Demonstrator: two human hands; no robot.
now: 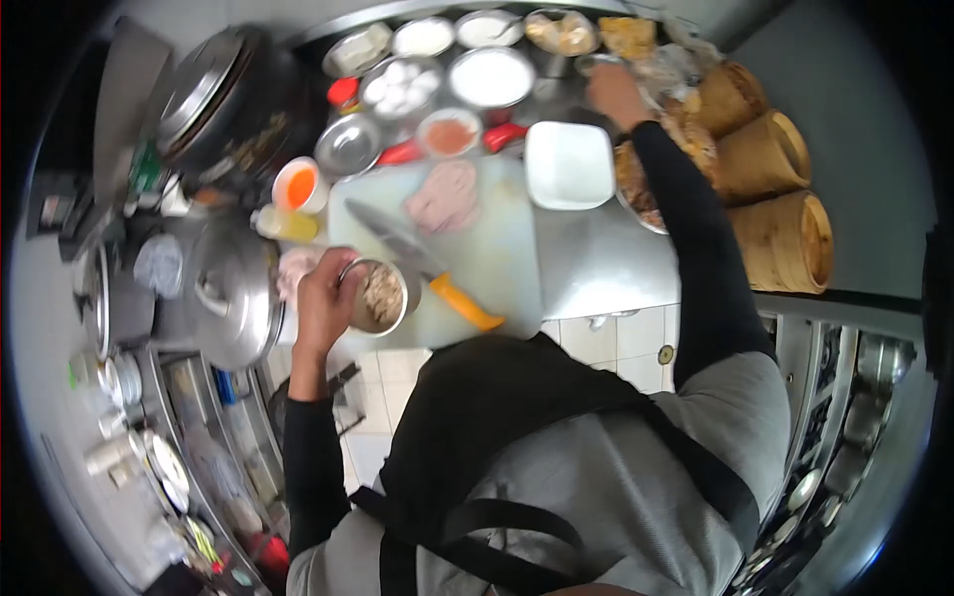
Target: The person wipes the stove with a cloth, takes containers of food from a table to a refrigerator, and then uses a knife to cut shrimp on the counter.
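Observation:
My left hand (pixel 320 303) grips a small metal bowl (pixel 405 316) by its rim, thumb over the edge. Pale chopped pieces (pixel 382 294) fill it, above the near left part of the white cutting board (pixel 507 258). On the board lie a knife (pixel 459 301) with a yellow handle and a flat piece of raw meat (pixel 442 196). More pale meat (pixel 296 270) is beside my left hand. My right hand (pixel 616 96) reaches to the back right, right at the edge of a small metal dish (pixel 596 62); its fingertips are hidden.
A white square container (pixel 569 166) stands right of the board. Bowls of eggs (pixel 400 89) and white powder (pixel 492 77) line the back. Bamboo steamers (pixel 785 243) stand at right, a large lidded pot (pixel 234 298) at left. An orange-filled cup (pixel 298 186) is near a yellow bottle (pixel 288 223).

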